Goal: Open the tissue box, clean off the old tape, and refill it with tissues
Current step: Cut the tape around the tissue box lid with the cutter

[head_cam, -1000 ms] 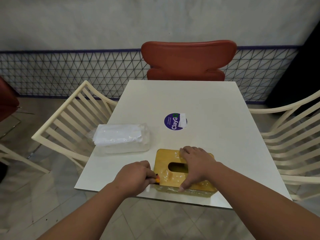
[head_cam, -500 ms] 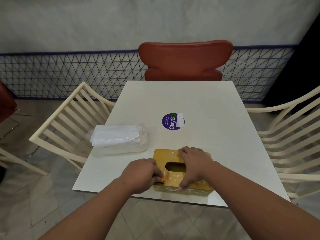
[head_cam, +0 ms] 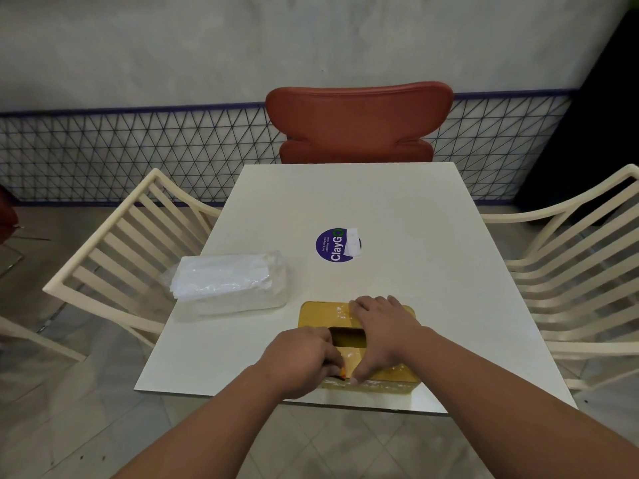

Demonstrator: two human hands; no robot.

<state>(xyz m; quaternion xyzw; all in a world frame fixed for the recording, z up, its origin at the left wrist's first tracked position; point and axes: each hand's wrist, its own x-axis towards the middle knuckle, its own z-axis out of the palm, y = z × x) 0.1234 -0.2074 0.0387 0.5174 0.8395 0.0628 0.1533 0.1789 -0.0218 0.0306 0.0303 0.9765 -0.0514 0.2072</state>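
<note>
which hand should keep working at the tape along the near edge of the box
Left. The left hand is closed around a small orange tool at the tissue box near edge, while the right hand lies flat on the lid, bracing it.

- The near-left part of the tissue box (head_cam: 320, 314) is covered by the left hand (head_cam: 299, 361).
- Only an orange tip of the small tool (head_cam: 343, 376) shows; the rest is hidden.
- The sticker (head_cam: 334, 245) small print is illegible.

wooden tissue box (head_cam: 318, 314), glossy plastic-wrapped tissues (head_cam: 228, 283), smooth table (head_cam: 397, 216).
</note>
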